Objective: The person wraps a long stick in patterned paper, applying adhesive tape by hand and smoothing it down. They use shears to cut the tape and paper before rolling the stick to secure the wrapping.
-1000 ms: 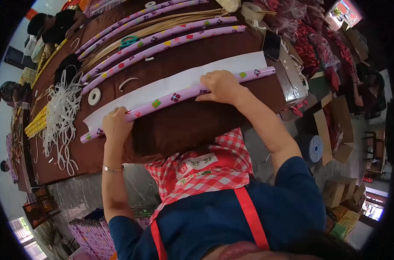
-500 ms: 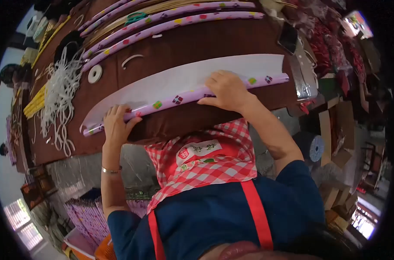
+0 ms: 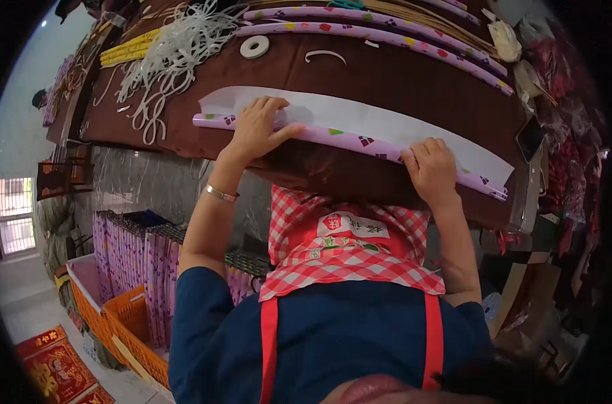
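A purple patterned sheet (image 3: 349, 140) lies partly rolled into a long tube along the near edge of the brown-covered table (image 3: 306, 74), its white inner side (image 3: 387, 120) spread flat behind the tube. My left hand (image 3: 257, 128) rests on the roll near its left end, thumb and fingers apart. Toward the right part of the roll, my right hand (image 3: 432, 168) has its fingers bent over the tube and close together. Both hands touch the paper.
Finished purple tubes (image 3: 387, 37) lie at the back. White strips (image 3: 184, 50), a tape ring (image 3: 254, 46) and yellow sticks (image 3: 127, 50) are at the back left. A phone (image 3: 529, 139) lies at the right. An orange crate (image 3: 127, 316) with purple rolls stands below left.
The camera view has turned, so the table appears tilted the other way. The roll looks thicker with less white sheet showing. My right hand sits nearer the right end.
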Motion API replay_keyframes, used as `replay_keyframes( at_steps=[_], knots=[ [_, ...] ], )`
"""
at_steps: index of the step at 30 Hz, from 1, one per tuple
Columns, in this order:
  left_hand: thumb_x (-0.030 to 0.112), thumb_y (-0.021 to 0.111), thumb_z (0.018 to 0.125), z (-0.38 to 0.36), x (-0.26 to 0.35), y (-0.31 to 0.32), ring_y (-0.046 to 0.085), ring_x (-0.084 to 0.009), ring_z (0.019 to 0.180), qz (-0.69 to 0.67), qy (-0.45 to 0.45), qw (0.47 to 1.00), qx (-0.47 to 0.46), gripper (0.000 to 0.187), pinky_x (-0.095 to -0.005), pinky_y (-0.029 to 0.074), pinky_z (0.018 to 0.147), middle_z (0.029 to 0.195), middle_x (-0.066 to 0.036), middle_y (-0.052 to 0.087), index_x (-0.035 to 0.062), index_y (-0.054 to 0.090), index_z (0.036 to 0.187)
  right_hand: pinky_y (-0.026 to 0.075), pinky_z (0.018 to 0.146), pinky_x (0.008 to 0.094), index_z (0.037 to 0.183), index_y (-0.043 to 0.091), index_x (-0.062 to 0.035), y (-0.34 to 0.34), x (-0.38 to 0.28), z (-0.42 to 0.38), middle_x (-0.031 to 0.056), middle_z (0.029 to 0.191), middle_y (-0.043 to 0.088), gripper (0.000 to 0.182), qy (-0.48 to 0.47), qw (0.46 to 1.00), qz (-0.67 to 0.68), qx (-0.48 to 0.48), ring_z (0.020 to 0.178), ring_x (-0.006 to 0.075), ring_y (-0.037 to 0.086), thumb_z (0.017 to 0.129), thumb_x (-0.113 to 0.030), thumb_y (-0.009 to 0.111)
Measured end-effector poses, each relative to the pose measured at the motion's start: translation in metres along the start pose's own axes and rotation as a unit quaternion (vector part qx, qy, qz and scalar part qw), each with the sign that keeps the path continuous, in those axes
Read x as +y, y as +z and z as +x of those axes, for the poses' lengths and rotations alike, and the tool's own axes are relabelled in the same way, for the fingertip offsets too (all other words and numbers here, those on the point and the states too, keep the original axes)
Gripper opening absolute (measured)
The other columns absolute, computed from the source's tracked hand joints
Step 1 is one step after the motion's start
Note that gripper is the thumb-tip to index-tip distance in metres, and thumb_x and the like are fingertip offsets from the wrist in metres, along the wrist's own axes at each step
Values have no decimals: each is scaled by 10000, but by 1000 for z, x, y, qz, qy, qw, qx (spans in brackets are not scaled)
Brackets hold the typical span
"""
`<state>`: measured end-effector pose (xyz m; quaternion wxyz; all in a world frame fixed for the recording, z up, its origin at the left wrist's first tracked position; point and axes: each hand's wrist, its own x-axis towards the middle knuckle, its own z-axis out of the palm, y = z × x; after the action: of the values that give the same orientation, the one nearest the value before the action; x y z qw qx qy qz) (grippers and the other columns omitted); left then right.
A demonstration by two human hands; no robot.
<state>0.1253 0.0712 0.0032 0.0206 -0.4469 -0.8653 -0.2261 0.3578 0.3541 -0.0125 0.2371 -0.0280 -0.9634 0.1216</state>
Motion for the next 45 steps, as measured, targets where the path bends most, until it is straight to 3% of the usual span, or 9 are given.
replay_keyframes(
  at_steps=[11, 25, 27, 30, 34, 37, 41, 43, 45],
  knots=[
    [368, 647, 866, 36, -12, 16, 538, -345, 1061, 31, -53, 998, 22, 352, -431, 452, 912, 1137, -135, 587, 69, 662, 1052, 459, 687, 427, 803, 570, -41, -1, 19, 22, 129, 824, 564, 341, -76, 997, -2, -23, 815, 327, 545, 823, -362, 683],
    [204, 727, 807, 42, -31, -4, 557, -340, 1045, -62, 20, 997, -43, 276, -413, 459, 900, 1092, -135, 604, 41, 650, 1016, 434, 699, 424, 933, 570, -72, 0, 1, -1, 93, 931, 565, 318, -35, 999, -12, -11, 852, 304, 539, 824, -352, 674],
    [210, 723, 818, 60, -46, -5, 574, -338, 1012, -98, -37, 994, -30, 288, -419, 477, 876, 1096, -140, 605, 39, 642, 1036, 435, 699, 424, 938, 572, -74, 0, -1, -1, 91, 933, 566, 308, -27, 999, -19, -11, 851, 305, 540, 825, -343, 672],
    [255, 729, 800, 99, -83, 13, 563, -346, 1018, 88, -63, 978, 177, 335, -446, 496, 828, 1117, -125, 600, 91, 637, 1078, 437, 693, 424, 939, 573, -77, 1, -4, -2, 88, 935, 566, 296, -21, 999, -27, -2, 848, 304, 540, 824, -332, 670],
    [400, 696, 824, 130, -97, 13, 506, -349, 1173, 144, -232, 960, 60, 427, -486, 475, 922, 1271, -131, 532, 139, 616, 1152, 440, 681, 424, 925, 577, -78, 0, -3, -1, 83, 928, 569, 288, -23, 1000, -22, 2, 833, 296, 540, 824, -332, 668],
    [396, 679, 839, 135, -124, 12, 497, -353, 1195, 141, -228, 963, 24, 396, -487, 465, 939, 1315, -134, 512, 144, 630, 1140, 441, 677, 419, 924, 581, -80, 1, -1, -1, 81, 904, 570, 284, -19, 1000, -15, -4, 816, 292, 541, 824, -330, 669],
    [323, 635, 885, 119, -134, -19, 521, -362, 1148, 73, -152, 985, 24, 373, -416, 440, 954, 1115, -236, 603, -45, 647, 950, 443, 672, 415, 919, 585, -80, 3, 0, 1, 77, 882, 569, 279, -24, 1000, -4, 12, 796, 292, 540, 813, -320, 679],
    [318, 632, 892, 102, -123, -40, 583, -348, 1015, 27, -112, 992, 45, 374, -407, 463, 872, 1018, -238, 629, -53, 641, 934, 442, 669, 413, 909, 585, -81, 2, -1, 0, 72, 863, 565, 274, -26, 1000, -7, 14, 785, 286, 539, 805, -312, 689],
    [310, 613, 918, 97, -110, -57, 575, -205, 780, -152, -241, 958, -19, 338, -344, 458, 725, 852, -91, 632, -26, 652, 923, 445, 683, 413, 921, 586, -72, 2, -1, -1, 83, 889, 575, 274, -14, 1000, -1, 0, 811, 294, 551, 820, -311, 675]
  ],
)
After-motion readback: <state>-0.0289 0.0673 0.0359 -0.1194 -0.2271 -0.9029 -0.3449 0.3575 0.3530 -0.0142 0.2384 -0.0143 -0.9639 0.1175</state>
